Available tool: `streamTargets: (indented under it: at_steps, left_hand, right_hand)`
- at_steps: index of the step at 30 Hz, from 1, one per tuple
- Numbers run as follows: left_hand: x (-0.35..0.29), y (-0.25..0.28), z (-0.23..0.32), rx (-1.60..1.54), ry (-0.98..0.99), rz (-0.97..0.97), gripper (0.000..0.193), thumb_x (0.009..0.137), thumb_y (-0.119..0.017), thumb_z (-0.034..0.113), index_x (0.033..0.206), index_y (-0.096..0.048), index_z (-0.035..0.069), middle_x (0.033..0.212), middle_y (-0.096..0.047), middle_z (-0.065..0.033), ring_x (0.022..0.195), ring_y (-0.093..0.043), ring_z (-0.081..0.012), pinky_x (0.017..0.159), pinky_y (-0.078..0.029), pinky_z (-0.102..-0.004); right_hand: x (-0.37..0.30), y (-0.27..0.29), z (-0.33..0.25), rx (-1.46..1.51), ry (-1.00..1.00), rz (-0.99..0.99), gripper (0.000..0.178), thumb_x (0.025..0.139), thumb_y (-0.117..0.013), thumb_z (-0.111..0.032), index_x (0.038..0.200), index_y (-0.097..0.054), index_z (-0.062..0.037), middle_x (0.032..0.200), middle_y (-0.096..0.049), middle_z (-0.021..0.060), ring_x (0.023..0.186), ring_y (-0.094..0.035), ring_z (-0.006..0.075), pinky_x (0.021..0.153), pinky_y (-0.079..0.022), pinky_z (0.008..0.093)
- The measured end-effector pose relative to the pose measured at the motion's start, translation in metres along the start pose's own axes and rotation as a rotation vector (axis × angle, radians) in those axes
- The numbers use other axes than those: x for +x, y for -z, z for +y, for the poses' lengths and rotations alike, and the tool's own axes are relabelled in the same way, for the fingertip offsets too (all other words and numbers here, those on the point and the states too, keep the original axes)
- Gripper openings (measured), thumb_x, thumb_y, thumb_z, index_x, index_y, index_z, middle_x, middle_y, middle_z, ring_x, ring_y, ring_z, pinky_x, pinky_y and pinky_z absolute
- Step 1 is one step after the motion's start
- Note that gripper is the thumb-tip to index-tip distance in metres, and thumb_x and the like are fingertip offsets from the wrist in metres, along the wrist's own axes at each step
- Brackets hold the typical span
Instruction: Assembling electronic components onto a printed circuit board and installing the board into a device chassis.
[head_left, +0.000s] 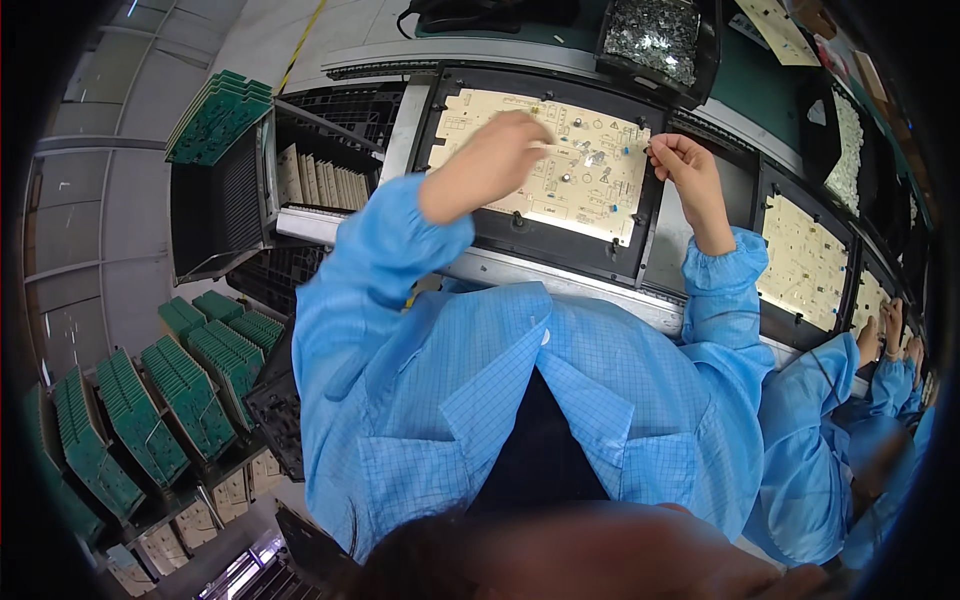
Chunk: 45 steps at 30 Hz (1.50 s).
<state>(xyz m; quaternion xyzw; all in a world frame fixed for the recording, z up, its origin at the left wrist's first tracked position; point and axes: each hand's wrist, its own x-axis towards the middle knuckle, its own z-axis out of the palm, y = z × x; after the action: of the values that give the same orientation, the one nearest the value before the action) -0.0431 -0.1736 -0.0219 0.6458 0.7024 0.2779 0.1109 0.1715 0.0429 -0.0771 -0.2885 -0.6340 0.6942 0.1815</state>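
A cream circuit board [470,112] with printed outlines and a few small parts lies in a black frame [570,245] in front of me. Over its middle is my left hand [500,160], fingers drawn together and a little blurred; whatever they hold, if anything, is too small to name. By the board's right edge my right hand [690,175] is closed in a pinch, thumb against fingertips, on something I cannot make out. Small blue parts [627,151] and dark round ones [566,178] stand on the board.
Beyond the frame stands a black bin [655,45] of small shiny parts. White parts fill another bin [845,140] at right. More framed boards [803,262] continue rightward, beside co-workers in blue sleeves [810,400]. Racks of green boards [140,410] stand at left.
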Motion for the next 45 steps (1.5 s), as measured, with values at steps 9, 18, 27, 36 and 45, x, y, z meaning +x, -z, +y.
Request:
streamTargets:
  at_steps: [9, 18, 27, 36, 45]
  left_hand:
    - [0.079, -0.065, 0.000, 0.045, -0.036, -0.256, 0.012, 0.079, -0.069, 0.003, 0.091, -0.068, -0.002, 0.099, -0.064, -0.0197, 0.098, -0.062, -0.0382, 0.086, -0.051, -0.0422]
    - [0.097, -0.053, -0.004, -0.206, 0.140, -0.178, 0.011, 0.077, -0.071, 0.005, 0.081, -0.064, -0.001, 0.071, -0.066, -0.0127, 0.068, -0.066, -0.0261, 0.064, -0.052, -0.0351]
    - [0.124, -0.071, -0.017, -0.470, 0.350, -0.092, 0.022, 0.072, -0.068, 0.004, 0.091, -0.075, -0.004, 0.077, -0.072, -0.0164, 0.066, -0.072, -0.0204, 0.063, -0.057, -0.0321]
    - [0.129, -0.064, -0.017, -0.416, 0.365, -0.106, 0.013, 0.083, -0.067, 0.003, 0.089, -0.072, -0.008, 0.078, -0.073, -0.0141, 0.066, -0.072, -0.0172, 0.063, -0.058, -0.0269]
    - [0.125, -0.063, -0.022, -0.477, 0.372, -0.110, 0.014, 0.084, -0.066, 0.004, 0.093, -0.071, -0.006, 0.080, -0.072, -0.0131, 0.069, -0.073, -0.0171, 0.063, -0.059, -0.0261]
  right_hand:
    - [0.004, 0.010, 0.010, -0.001, 0.005, 0.119, 0.017, 0.090, -0.071, -0.011, 0.100, -0.070, 0.0024, 0.081, -0.066, 0.0016, 0.064, -0.053, 0.0062, 0.060, -0.044, 0.0207]
    - [-0.016, -0.035, -0.004, -0.206, -0.046, 0.016, 0.014, 0.091, -0.067, -0.010, 0.097, -0.070, 0.0023, 0.082, -0.068, 0.0024, 0.069, -0.062, 0.0073, 0.058, -0.047, 0.0207]
    - [0.032, -0.016, 0.001, -0.512, 0.099, 0.304, 0.019, 0.081, -0.072, -0.008, 0.098, -0.072, 0.0000, 0.078, -0.071, 0.0057, 0.070, -0.064, 0.0095, 0.064, -0.050, 0.0243]
    - [0.050, -0.022, -0.003, -0.799, 0.037, 0.396, 0.030, 0.070, -0.077, -0.008, 0.096, -0.065, -0.0015, 0.073, -0.069, 0.0079, 0.069, -0.068, 0.0174, 0.065, -0.051, 0.0300]
    - [0.061, -0.020, -0.005, -0.798, -0.110, 0.382, 0.027, 0.068, -0.070, -0.016, 0.094, -0.071, -0.0073, 0.089, -0.073, 0.0123, 0.088, -0.069, 0.0296, 0.077, -0.054, 0.0375]
